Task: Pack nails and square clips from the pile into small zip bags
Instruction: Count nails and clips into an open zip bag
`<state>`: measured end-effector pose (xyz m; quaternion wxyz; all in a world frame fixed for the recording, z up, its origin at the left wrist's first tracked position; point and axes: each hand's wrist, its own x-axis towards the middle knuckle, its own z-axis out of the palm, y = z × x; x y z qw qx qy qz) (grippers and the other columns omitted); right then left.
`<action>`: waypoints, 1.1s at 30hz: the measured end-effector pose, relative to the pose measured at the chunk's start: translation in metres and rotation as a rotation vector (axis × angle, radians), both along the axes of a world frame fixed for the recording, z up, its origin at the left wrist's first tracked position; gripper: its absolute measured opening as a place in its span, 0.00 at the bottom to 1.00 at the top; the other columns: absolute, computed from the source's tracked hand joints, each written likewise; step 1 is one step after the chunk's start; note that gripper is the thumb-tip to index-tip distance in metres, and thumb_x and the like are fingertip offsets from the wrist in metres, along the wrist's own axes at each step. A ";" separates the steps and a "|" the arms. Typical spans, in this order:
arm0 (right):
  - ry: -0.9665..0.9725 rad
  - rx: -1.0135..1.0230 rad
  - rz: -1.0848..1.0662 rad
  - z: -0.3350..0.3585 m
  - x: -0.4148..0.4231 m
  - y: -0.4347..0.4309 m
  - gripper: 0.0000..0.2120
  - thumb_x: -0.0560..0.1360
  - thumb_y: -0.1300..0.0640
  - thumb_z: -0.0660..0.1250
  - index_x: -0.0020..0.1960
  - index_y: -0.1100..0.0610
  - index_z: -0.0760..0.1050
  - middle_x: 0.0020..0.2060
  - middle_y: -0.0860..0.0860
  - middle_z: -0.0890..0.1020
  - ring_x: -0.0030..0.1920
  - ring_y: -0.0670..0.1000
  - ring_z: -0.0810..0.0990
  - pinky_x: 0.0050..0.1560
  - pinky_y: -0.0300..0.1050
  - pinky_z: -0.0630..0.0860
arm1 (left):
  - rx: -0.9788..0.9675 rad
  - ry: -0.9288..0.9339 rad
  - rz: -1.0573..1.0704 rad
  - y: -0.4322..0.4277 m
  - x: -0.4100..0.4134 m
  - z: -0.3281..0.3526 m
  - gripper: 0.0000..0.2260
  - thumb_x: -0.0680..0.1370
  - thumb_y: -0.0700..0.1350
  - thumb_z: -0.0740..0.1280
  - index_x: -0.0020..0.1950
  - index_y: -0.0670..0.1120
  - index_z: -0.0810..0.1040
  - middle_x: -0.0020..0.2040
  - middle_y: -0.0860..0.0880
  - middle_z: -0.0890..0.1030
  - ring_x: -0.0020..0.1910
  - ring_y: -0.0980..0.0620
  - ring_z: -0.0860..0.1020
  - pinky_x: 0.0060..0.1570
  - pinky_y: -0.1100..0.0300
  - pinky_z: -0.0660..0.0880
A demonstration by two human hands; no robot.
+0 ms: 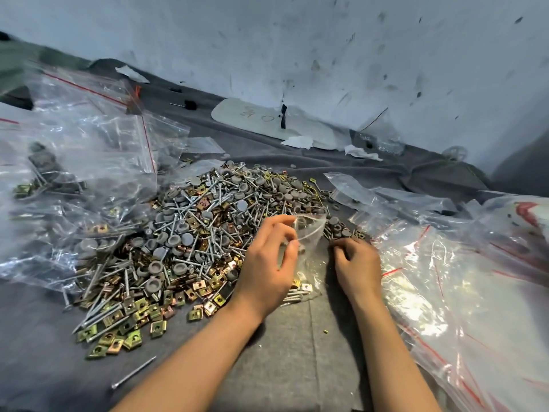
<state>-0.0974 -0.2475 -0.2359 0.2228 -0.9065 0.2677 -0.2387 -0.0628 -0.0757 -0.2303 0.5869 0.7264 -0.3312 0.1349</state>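
left hand (267, 263) pinches with thumb and fingers, right hand (358, 263) curled

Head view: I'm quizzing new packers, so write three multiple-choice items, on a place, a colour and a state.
1. The lone silver nail lies: A on the grey cloth, on the near side of the pile of nails, square brass clips and grey caps; B in a bag; C against the wall.
2. The large clear zip bags have seal stripes coloured: A blue; B red; C green.
3. The small clear zip bag is: A lying untouched; B under the pile; C held by the left hand.
A, it lies alone on cloth; B, red lines show; C, fingers pinch its rim.
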 end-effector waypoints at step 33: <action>-0.771 -0.160 0.223 0.025 -0.010 0.043 0.11 0.77 0.59 0.62 0.50 0.67 0.79 0.46 0.56 0.81 0.50 0.51 0.77 0.54 0.41 0.72 | 0.219 -0.105 -0.078 -0.003 0.002 -0.006 0.05 0.77 0.36 0.65 0.52 0.40 0.76 0.69 0.47 0.68 0.60 0.57 0.70 0.57 0.80 0.63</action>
